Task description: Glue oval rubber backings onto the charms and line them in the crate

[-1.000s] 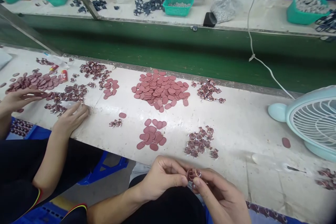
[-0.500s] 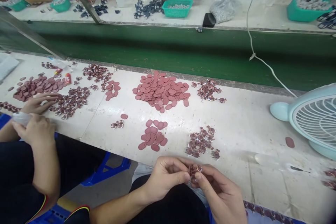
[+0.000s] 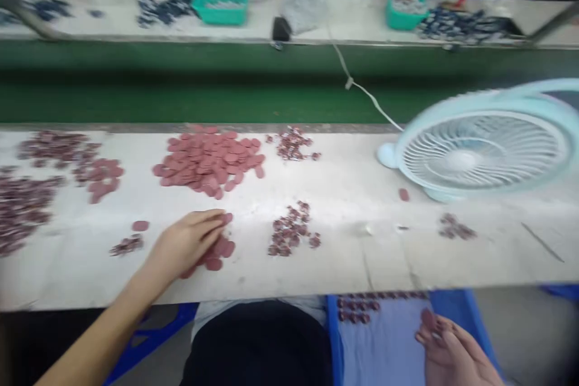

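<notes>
Hands at a white bench [image 3: 353, 181]. The left hand [image 3: 192, 241] reaches over a small heap of reddish oval discs [image 3: 219, 250], its fingers extended close together and the tips at one disc [image 3: 227, 218]; whether they pinch it cannot be told. The right hand [image 3: 459, 353] pinches a reddish oval piece [image 3: 427, 318] between thumb and fingers, above a blue tray [image 3: 333, 338] whose far left corner bears rows of brown pieces [image 3: 353, 317]. A larger disc pile [image 3: 210, 160] lies beyond the left hand; clustered small parts [image 3: 287, 234] lie right of the heap.
</notes>
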Demonstrator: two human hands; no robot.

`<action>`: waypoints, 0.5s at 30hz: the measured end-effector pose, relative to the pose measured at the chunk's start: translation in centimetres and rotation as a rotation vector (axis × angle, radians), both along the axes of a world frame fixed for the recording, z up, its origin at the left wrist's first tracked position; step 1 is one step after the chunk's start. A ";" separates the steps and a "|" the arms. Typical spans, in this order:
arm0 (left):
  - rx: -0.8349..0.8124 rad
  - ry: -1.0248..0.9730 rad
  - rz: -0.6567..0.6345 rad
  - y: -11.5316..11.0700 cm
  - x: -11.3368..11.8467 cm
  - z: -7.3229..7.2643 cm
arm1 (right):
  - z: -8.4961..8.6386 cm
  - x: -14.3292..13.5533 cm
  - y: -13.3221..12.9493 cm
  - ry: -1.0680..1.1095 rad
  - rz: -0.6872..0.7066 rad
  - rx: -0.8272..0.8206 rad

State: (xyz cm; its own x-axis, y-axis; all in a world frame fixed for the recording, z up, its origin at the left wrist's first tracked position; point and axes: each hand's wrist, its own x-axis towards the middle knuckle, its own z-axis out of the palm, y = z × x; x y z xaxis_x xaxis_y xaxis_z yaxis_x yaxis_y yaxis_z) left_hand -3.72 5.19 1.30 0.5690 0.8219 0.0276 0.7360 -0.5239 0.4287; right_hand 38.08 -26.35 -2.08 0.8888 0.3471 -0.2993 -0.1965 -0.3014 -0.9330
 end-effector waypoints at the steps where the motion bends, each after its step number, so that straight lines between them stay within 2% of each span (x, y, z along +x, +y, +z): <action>1: 0.035 0.004 -0.030 0.2 -0.2 -0.2 | -1.0 0.5 -1.2 -0.025 -0.002 -0.046; 4: 0.065 0.023 -0.085 0.9 -0.7 -0.2 | -5.4 1.8 -4.9 -0.075 0.004 -0.227; 8: 0.059 0.021 -0.123 1.2 -0.2 1.1 | -11.6 2.3 -8.2 -0.078 0.187 -0.473; 11: 0.014 0.021 0.025 0.4 0.9 2.7 | -14.6 2.5 -8.6 -0.132 0.299 -0.605; 13: -0.075 -0.040 0.170 -0.4 1.7 3.7 | -15.8 2.9 -8.5 -0.175 0.357 -0.655; 15: -0.152 -0.156 0.234 -1.3 2.4 4.5 | -16.5 3.4 -8.3 -0.207 0.411 -0.687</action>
